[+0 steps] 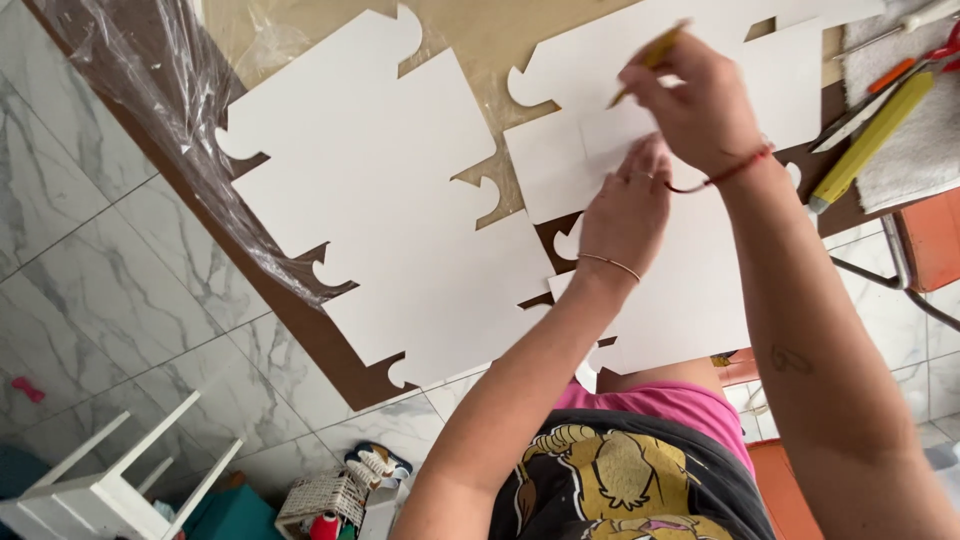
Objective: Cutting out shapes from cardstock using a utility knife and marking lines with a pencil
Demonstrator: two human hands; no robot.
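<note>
White die-cut cardboard sheets with notched, hook-shaped tabs lie flat across a brown wooden table [330, 350]; one large sheet [370, 170] sits to the left, and a second white cardboard sheet [700, 290] lies to the right under both hands. The right hand [700, 105] is closed around a slim yellow pencil [650, 60], pinching it between thumb and fingers, its tip resting on that right-hand sheet. The left hand [628, 210] rests flat on the same sheet just beside the pencil, fingers stretched out and pressing down, gripping nothing. A red string bracelet [735, 170] circles the right wrist, a thin bangle [612, 265] the left. Crumpled clear plastic film [170, 110] hangs along the table's left edge. At the far right lie a long yellow-handled tool [870, 135] and a red-handled tool [935, 50] on a pale cloth [920, 150]. A white wooden stool [110, 490] stands on the grey marble tile floor [90, 270].
</note>
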